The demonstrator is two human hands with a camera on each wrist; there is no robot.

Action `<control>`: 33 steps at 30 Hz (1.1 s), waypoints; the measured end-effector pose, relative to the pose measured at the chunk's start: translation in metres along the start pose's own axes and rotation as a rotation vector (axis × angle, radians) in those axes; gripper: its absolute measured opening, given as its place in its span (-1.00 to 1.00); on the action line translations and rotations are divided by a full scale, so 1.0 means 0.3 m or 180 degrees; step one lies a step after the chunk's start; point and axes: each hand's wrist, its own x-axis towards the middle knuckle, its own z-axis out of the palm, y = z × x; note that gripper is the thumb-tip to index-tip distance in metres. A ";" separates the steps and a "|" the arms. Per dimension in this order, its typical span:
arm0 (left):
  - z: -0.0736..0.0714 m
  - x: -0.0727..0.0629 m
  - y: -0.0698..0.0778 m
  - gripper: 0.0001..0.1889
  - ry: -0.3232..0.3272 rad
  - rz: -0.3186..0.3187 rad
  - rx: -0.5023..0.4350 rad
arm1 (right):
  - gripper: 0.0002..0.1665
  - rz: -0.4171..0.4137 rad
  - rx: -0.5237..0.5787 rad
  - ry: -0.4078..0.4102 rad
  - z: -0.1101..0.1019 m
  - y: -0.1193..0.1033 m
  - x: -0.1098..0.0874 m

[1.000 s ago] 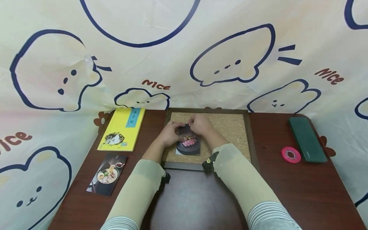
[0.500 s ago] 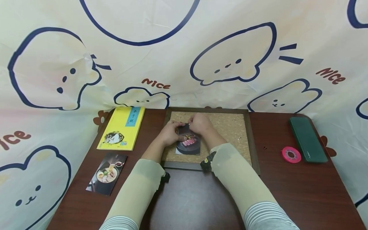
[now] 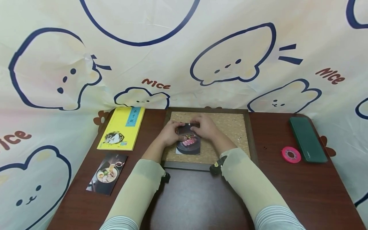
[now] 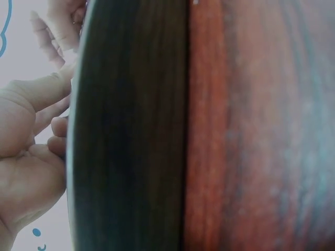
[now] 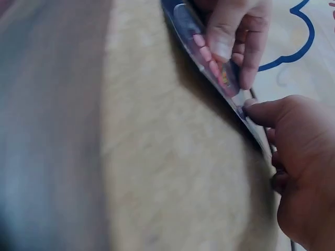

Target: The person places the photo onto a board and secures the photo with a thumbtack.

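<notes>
A dark food-photo card (image 3: 188, 148) with pink slices printed on it lies upright against the cork board (image 3: 227, 134), left of its middle. My left hand (image 3: 170, 132) holds the card's left side, thumb across its front and fingers at the upper left edge. At the upper right corner my right hand (image 3: 203, 127) holds it, thumb on the front. Between the hands, a tiny light spot shows at the card's top edge; what it is cannot be made out. In the right wrist view the photo card (image 5: 209, 65) is slightly bowed, with my right thumb (image 5: 267, 111) touching it.
The board's brown frame (image 3: 184, 164) meets the patterned cloth behind. To the left lie a yellow book (image 3: 119, 127) and another food-photo card (image 3: 107, 174). On the right are a pink ring-shaped roll (image 3: 291, 155) and a green box (image 3: 308, 139). A tiny dark bit sits right of the board.
My right hand has shifted a little right from the middle of the card's top edge to its upper right corner, its fingers spreading. The left hand and the card stay put.
</notes>
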 end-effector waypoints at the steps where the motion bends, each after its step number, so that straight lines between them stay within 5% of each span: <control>1: 0.000 -0.001 0.000 -0.28 -0.0001 -0.0002 -0.0009 | -0.60 -0.0011 -0.0009 0.0005 0.002 0.003 -0.007; 33: 0.007 -0.002 0.001 -0.33 0.0044 0.0067 0.0069 | -0.57 0.0143 -0.0184 -0.0076 0.022 -0.012 -0.011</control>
